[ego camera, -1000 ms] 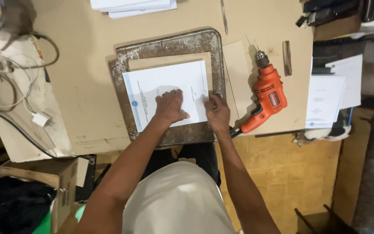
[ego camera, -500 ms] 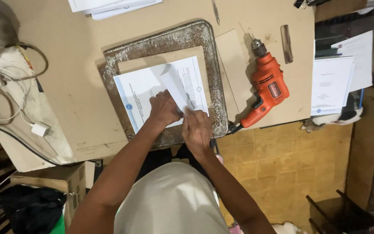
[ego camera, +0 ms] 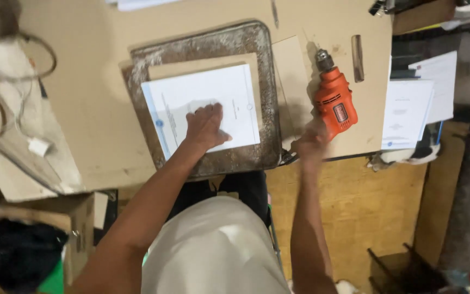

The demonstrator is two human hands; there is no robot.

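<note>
The right hand (ego camera: 312, 142) is reaching the handle end of the orange drill (ego camera: 335, 103); blur is hiding whether its fingers are closing on it. The left hand (ego camera: 206, 126) is pressing flat, fingers curled, on the white paper (ego camera: 202, 106). The paper is lying on a tan board (ego camera: 202, 68) inside a worn metal tray (ego camera: 246, 41) on the table (ego camera: 82, 65). The drill is lying just right of the tray, chuck pointing away. More white sheets (ego camera: 409, 111) are sitting further right.
</note>
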